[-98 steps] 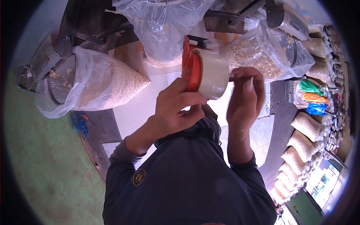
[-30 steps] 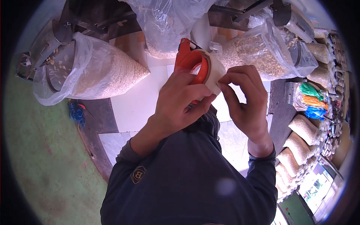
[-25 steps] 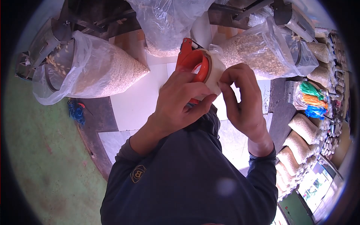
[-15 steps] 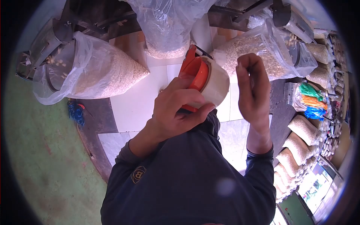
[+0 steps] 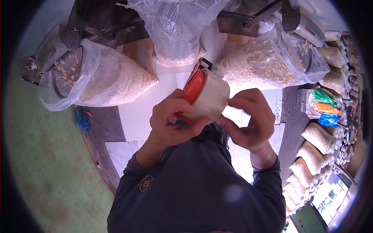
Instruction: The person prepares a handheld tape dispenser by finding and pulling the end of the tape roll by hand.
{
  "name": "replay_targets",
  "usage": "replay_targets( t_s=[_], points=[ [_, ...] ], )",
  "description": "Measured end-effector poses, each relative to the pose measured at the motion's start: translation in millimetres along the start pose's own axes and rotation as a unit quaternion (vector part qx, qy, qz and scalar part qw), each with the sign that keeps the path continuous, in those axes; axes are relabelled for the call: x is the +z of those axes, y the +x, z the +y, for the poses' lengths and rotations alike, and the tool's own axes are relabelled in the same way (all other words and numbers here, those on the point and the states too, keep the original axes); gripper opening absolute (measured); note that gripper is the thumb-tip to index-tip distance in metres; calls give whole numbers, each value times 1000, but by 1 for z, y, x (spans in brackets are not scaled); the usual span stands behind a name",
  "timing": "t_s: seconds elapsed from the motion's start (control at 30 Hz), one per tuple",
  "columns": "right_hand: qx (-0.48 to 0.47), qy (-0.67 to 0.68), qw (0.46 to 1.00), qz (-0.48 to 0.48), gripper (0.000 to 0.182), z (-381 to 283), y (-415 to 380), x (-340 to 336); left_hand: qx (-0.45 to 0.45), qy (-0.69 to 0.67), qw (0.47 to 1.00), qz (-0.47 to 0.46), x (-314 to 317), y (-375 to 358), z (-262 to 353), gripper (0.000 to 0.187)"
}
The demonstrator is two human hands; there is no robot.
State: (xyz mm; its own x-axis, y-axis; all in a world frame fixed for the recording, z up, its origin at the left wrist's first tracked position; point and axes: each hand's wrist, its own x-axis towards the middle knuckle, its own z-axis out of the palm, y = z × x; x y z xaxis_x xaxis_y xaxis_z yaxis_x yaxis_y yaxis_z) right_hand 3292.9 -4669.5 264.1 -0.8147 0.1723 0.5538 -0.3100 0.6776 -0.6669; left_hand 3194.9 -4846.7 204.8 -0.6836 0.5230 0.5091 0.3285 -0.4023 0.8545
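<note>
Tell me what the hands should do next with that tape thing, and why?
Probably pick the loose tape end free with the right hand. Its fingertips press on the roll's face, the left hand steadies the orange tape dispenser, and no strip is pulled out yet.

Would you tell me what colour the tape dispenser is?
The tape dispenser is orange-red, carrying a pale, off-white tape roll; seen in the head view.
</note>
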Motion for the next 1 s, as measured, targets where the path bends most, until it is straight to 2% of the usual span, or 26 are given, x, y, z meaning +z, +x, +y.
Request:
replay_targets(
  t_s=[0.03, 0.13, 0.27, 0.33, 0.37, 0.43, 0.47, 0.53, 0.57, 0.63, 0.67, 0.7, 0.73, 0.77, 0.83, 0.87, 0.93, 1.0],
  points=[
    [-2, 1, 1000, 1, 37, 3, -2, 0, 2, 1, 1000, 0, 1, -1, 0, 45],
    [36, -4, 999, -29, 21, 6, -3, -3, -30, 20, 999, 2, 3, -4, 0, 44],
    [88, 20, 993, -81, 18, 8, -1, -9, -31, 5, 1000, -5, 5, -8, -1, 44],
    [112, -16, 993, -28, 22, 16, 2, -11, -37, 3, 999, -14, 3, -13, 1, 44],
    [114, -25, 993, 10, 14, 26, 2, -13, -49, -18, 998, -27, 1, -16, 3, 44],
    [191, -26, 981, 13, 2, 34, 7, -21, -58, -40, 997, -42, 0, -17, 5, 44],
    [190, -28, 981, 15, 2, 36, 8, -21, -44, -54, 997, -41, 0, -18, 6, 45],
    [255, 167, 951, -51, 24, 40, 7, -20, -28, -68, 996, -40, 0, -19, 8, 45],
    [253, 165, 952, -50, 24, 40, 7, -20, -45, -84, 995, -35, -1, -19, 9, 45],
    [311, 343, 886, -18, 43, 39, 5, -22, -60, -100, 993, -30, -4, -21, 10, 46],
    [309, 387, 868, -24, 57, 39, 4, -19, -62, -97, 993, -37, -6, -24, 8, 47],
    [308, 388, 868, -25, 57, 36, 5, -20, -65, -93, 993, -45, -8, -25, 8, 47],
    [252, 281, 920, -107, 58, 28, 8, -22, -64, -91, 993, -45, -7, -24, 8, 47],
    [190, 166, 950, -186, 60, 21, 9, -21, -50, -74, 995, -44, -4, -23, 9, 48],
    [178, 66, 964, -185, 58, 12, 8, -8, -36, -56, 997, -44, -2, -23, 8, 49],
    [201, 34, 958, -203, 41, 11, 10, -7, -29, -50, 997, -46, -1, -23, 8, 51],
    [206, 44, 954, -215, 35, 13, 11, -4, -23, -43, 998, -50, 0, -24, 7, 52],
    [224, 71, 942, -240, 25, 11, 12, -3, -20, -79, 997, -11, 2, -29, 1, 55]
  ],
)
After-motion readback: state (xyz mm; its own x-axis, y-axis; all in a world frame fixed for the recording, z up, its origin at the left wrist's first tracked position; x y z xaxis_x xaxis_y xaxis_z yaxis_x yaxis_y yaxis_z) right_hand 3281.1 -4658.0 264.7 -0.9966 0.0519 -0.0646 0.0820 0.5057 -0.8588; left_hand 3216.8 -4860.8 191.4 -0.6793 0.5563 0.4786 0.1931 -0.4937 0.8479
